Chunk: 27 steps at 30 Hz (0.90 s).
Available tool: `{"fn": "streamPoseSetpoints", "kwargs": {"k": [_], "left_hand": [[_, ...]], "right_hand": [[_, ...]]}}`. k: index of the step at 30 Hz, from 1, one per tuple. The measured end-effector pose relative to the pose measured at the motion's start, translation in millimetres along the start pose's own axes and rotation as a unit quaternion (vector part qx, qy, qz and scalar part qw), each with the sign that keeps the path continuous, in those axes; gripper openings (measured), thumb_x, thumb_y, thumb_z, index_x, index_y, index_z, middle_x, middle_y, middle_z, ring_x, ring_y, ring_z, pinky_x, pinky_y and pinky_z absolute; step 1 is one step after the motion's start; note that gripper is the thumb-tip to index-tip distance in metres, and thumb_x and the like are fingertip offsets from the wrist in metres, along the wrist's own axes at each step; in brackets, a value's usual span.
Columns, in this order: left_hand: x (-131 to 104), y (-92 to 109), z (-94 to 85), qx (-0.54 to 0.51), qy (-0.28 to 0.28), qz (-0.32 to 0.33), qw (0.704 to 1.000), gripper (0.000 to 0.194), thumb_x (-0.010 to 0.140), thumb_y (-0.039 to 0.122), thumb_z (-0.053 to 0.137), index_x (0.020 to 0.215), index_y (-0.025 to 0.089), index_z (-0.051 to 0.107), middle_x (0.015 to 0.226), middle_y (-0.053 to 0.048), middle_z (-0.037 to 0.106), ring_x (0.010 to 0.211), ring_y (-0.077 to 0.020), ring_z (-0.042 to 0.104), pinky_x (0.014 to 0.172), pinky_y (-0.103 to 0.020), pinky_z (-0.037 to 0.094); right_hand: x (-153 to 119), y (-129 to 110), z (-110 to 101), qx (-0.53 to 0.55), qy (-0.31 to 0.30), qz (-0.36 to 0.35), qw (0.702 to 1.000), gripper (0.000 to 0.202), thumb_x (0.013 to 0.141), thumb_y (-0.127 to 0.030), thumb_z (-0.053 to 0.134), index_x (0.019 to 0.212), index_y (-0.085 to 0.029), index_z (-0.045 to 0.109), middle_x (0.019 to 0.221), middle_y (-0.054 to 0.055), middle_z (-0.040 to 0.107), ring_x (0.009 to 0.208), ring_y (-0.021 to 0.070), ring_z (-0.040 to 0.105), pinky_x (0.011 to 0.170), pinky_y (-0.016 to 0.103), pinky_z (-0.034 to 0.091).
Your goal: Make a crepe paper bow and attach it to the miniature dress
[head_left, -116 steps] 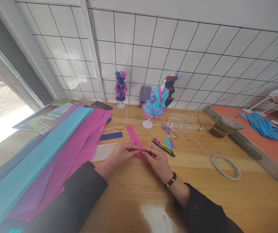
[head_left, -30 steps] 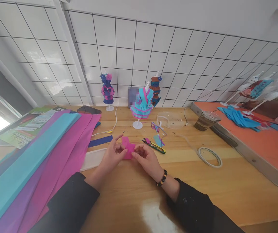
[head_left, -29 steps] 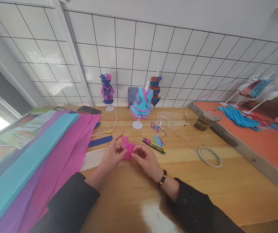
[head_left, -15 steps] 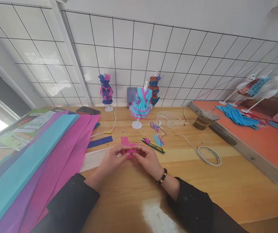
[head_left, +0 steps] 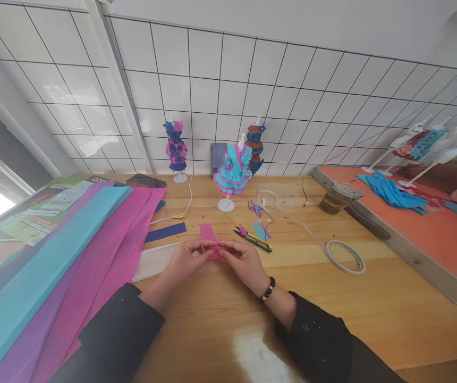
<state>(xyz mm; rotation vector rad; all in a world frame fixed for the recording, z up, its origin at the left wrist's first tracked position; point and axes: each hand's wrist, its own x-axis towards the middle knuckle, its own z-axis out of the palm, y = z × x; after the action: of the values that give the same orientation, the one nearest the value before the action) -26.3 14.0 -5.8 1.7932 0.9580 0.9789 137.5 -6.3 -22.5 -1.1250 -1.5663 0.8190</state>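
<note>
Between my two hands is a small piece of pink crepe paper (head_left: 214, 255), pinched at both sides. My left hand (head_left: 191, 258) grips its left edge between thumb and fingers. The right hand (head_left: 242, 260), below a dark beaded bracelet (head_left: 267, 290), grips the other edge. Just behind the fingertips a flat pink strip (head_left: 206, 230) lies on the table; whether it joins the held piece is hidden. Yellow-and-black thread snips (head_left: 254, 239) lie to the right of my hands, with pink and light-blue scraps (head_left: 259, 230) beside them.
Crepe paper sheets (head_left: 93, 255) cover the left side. Small dressed mannequins stand at the back, one in a turquoise dress (head_left: 233, 173). A tape roll (head_left: 328, 258), a plastic cup (head_left: 339, 198), a navy strip (head_left: 167, 232) and white paper (head_left: 152, 263) lie around. An orange surface (head_left: 431, 239) is at right.
Both hands keep their pinch on the pink paper in nearly the same spot, with slight finger movement. The whole view has shifted a little.
</note>
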Motion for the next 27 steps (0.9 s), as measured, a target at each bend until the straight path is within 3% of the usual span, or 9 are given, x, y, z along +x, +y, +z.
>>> {"fn": "streamPoseSetpoints", "kwargs": {"k": [10,27], "left_hand": [[0.0,2.7,-1.3,0.057,0.009,0.009,0.998,0.016,0.076,0.027,0.055,0.085,0.023,0.068,0.077,-0.002,0.067,0.066,-0.0133,0.055,0.059,-0.023,0.042],[-0.9,2.4,-2.4,0.108,0.015,-0.010,0.994,0.014,0.075,0.024,0.055,0.078,0.020,0.067,0.071,-0.002,0.063,0.062,-0.0125,0.051,0.059,-0.023,0.040]], "right_hand": [[0.8,0.4,-2.6,-0.039,-0.016,-0.033,0.999,0.018,0.078,-0.027,0.056,0.090,-0.026,0.069,0.072,0.002,0.060,0.069,0.0156,0.055,0.062,0.028,0.044],[0.6,0.0,-5.1,-0.060,-0.056,-0.048,0.995,0.019,0.081,-0.024,0.052,0.091,-0.024,0.068,0.076,0.003,0.061,0.072,0.0152,0.055,0.066,0.027,0.043]]}}
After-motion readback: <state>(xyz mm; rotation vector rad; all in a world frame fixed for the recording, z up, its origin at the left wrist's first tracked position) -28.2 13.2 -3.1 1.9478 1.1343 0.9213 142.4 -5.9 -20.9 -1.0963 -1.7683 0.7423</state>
